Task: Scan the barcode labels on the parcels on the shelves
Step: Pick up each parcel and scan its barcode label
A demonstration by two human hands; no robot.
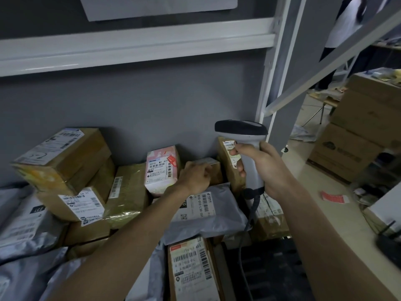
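My right hand [263, 169] grips the handle of a grey barcode scanner [244, 137], held upright with its dark head pointing left above the parcels. My left hand [194, 178] reaches to the back of the shelf and grips a small brown box [213, 168] with curled fingers. Left of it stands a pink parcel [161, 170] with a white label. A grey mailer bag [208, 213] with a barcode label lies under my left wrist. A brown box [193, 270] with a large label lies at the front.
Stacked brown boxes [65, 170] and grey bags [23, 224] fill the shelf's left side. A white shelf beam [130, 48] runs overhead and an upright post [275, 68] stands right. Large cartons [358, 131] and a person [347, 22] are beyond.
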